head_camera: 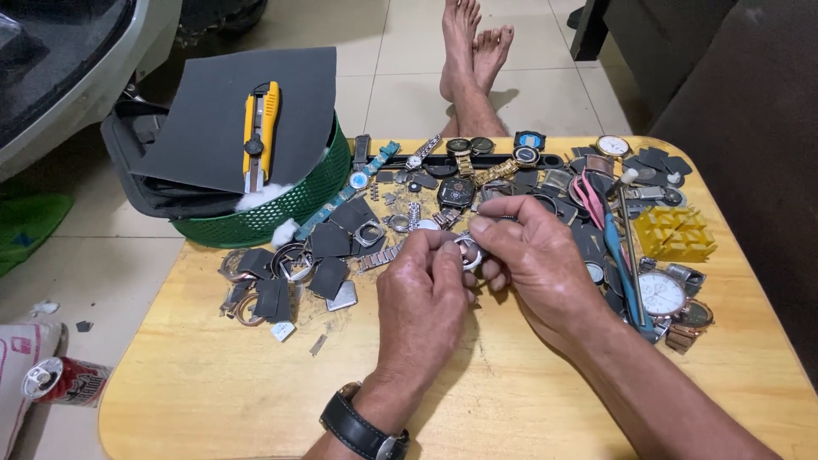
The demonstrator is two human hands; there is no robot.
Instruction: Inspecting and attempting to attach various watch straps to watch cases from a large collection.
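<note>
Two hands (464, 264) pinch, seemingly, a watch case (468, 250) | wooden table (256, 375), watches scattered | tiled floor (409, 51)

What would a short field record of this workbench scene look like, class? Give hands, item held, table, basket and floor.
Left hand: pinches the ring, wrist strapped with a black watch
Right hand: pinches the ring from the other side
Ring: silver watch case, held above the table
Table: wooden, strewn with watches, cases, dark sandpaper pieces
Basket: green, topped by a dark sheet and yellow knife
Floor: can, tiles
</note>
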